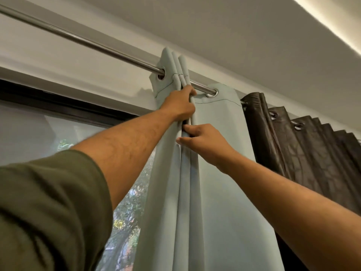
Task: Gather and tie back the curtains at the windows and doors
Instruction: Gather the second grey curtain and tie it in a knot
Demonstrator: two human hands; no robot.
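Olive sleeve [45,208] at 8 o'clock. R hand [203,140] pinches pale green curtain [220,173] folds near centre, fingers tucked btwn pleats. L hand [180,103] just above, toward 12, fingers curled round bunched pleats (below steel rod [82,39]). Brown curtain [304,145] at 3 o'clock.

a white wall [48,61] fills the upper left of the frame, meeting a white ceiling [224,30] that runs to the upper right, where a strip of warm light [340,30] glows along the corner. a steel rod [78,39] slants down from the upper left edge toward the centre, in front of the wall. at left and lower centre, a dark-framed window [64,112] shows blurred green foliage [127,212] outside through a fine mesh.
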